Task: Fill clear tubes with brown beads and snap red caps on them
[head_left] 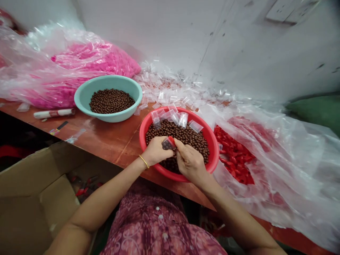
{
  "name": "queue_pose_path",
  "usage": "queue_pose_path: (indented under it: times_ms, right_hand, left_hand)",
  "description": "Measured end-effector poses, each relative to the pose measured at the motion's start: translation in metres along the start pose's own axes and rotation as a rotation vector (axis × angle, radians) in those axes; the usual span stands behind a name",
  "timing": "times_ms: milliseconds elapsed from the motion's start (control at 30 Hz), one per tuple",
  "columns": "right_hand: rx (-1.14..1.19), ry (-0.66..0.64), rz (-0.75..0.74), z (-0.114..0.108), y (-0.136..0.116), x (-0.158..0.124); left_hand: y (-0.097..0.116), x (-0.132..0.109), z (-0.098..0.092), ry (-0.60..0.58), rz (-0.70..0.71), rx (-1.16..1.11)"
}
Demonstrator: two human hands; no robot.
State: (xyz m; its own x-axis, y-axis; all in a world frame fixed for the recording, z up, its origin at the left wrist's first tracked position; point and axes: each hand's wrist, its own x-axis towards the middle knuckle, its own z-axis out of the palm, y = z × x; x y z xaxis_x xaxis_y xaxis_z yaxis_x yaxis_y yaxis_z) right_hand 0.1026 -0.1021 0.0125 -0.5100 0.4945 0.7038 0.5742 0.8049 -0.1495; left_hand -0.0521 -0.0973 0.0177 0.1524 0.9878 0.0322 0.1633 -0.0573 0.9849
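My left hand point(155, 152) grips a small clear plastic container point(166, 144) above a red basin point(215, 150). Dark balls seem to show through its side. A red cap point(171, 141) sits at the container's top, and my right hand point(191, 162) closes on that end with thumb and fingers. Whether the cap is fully seated cannot be seen. Under both hands, small brown balls point(192, 141) fill much of the basin. Several clear plastic containers point(183, 119) lie on the balls along the far side.
Left of the red basin stands a teal basin point(83, 96) of brown balls. Behind it bulges a bag of pink pieces point(98, 58). Clear containers point(170, 88) are heaped along the wall. Red caps point(233, 152) spill from a bag at right. A cardboard box point(23, 173) stands below the table.
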Motion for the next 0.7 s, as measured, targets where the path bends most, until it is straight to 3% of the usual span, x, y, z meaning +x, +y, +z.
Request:
queue_pose_path:
  times_ms: [167,267,400,533,700]
  right_hand:
    - [0.197,-0.108,0.04,-0.019,0.02,0.01]
    - [0.365,-0.011,0.158,-0.012,0.025,0.019]
    - [0.656,0.116,0.433,0.014,0.019,0.032]
    - [0.782,-0.144,0.53,0.028,0.015,0.037]
    - [0.56,-0.336,0.324,0.02,0.012,0.036]
  left_hand:
    - [0.002,0.001,0.002,-0.181,-0.077,-0.072]
    - [0.001,0.001,0.002,-0.267,-0.055,-0.087]
    - [-0.003,0.002,0.002,-0.292,0.054,0.08]
    - [-0.002,0.0,0.004,-0.231,0.075,0.311]
    - [-0.003,-0.005,0.004,-0.207,0.103,0.511]
